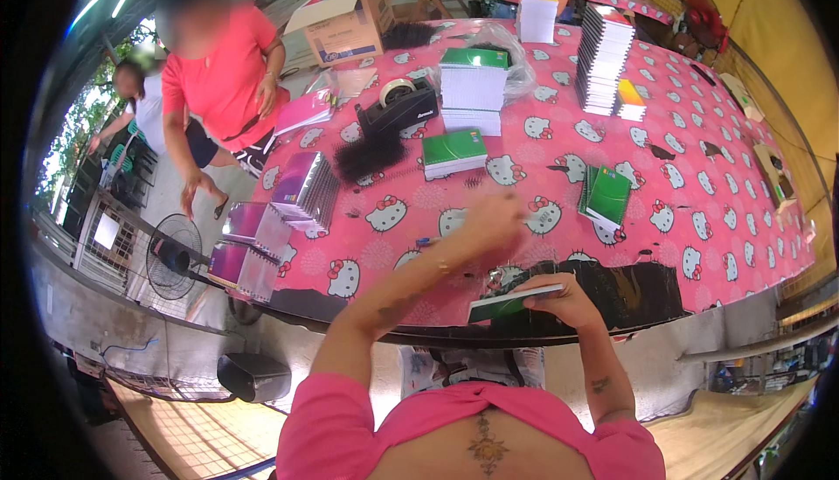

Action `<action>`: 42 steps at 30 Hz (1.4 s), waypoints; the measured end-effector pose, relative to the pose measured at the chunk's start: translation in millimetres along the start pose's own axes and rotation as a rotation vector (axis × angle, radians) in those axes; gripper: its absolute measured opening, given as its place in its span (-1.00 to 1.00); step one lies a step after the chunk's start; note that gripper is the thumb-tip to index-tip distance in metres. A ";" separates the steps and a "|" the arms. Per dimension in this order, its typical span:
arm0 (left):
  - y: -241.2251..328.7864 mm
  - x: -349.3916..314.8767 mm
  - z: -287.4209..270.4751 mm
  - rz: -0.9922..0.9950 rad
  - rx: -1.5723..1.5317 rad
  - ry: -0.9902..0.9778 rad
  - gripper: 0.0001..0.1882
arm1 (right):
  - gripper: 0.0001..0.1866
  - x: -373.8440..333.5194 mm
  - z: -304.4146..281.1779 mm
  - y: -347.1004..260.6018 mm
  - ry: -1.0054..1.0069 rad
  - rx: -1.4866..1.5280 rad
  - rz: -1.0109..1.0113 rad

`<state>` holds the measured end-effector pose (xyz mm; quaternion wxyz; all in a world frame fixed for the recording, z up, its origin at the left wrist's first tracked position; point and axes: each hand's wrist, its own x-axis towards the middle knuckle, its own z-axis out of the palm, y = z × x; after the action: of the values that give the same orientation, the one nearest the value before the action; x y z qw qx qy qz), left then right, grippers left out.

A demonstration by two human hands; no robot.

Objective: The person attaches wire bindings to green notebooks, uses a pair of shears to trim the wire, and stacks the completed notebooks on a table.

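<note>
My right hand [566, 302] grips a green-covered notebook [502, 307] by its right end, tilted over the table's near edge. My left hand [492, 225] is stretched forward above the table, smeared by motion, so its fingers cannot be read. Just beyond it lies a low stack of green notebooks [454, 152]. To the right, a small pile of green spiral notebooks [607, 194] rests on the tablecloth. A thin blue-tipped item [426, 241], perhaps a pen, lies under my left forearm.
A pink patterned cloth covers the table [411, 209], torn along its near edge. Purple notebooks [301, 184] stand at left, near a tape dispenser [398, 106] and black bristly bundles [371, 156]. Tall notebook stacks [603, 60] and a cardboard box [345, 21] stand farther back. A person [223, 69] stands at left.
</note>
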<state>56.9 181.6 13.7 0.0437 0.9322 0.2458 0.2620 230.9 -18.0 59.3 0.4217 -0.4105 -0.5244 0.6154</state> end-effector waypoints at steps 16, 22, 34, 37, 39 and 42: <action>-42.7 14.7 -70.2 -0.439 0.138 0.384 -0.66 | -0.68 -7.7 -21.2 23.4 0.351 -0.017 -0.048; 27.1 -60.1 -97.0 -0.513 -0.390 0.223 -0.67 | -0.74 25.3 -23.1 47.4 0.492 -0.191 -0.185; -46.4 -77.7 -59.9 -0.520 -0.047 0.112 -0.66 | -0.70 23.9 -21.2 55.4 0.484 -0.154 -0.229; -48.7 -52.7 -51.7 -0.563 -0.017 -0.081 -0.71 | -0.70 21.7 -26.6 58.8 0.491 -0.164 -0.207; -53.5 -30.0 -51.7 -0.587 -0.053 -0.060 -0.71 | -0.70 21.0 -29.0 59.1 0.500 -0.155 -0.185; -65.7 -10.0 -52.4 -0.561 -0.048 0.028 -0.69 | -0.70 22.4 -22.3 52.4 0.464 -0.147 -0.227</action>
<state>-5.9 231.9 40.2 0.1334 0.8226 0.4887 0.2582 240.5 5.0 3.4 0.5660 -0.5086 -0.4999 0.4137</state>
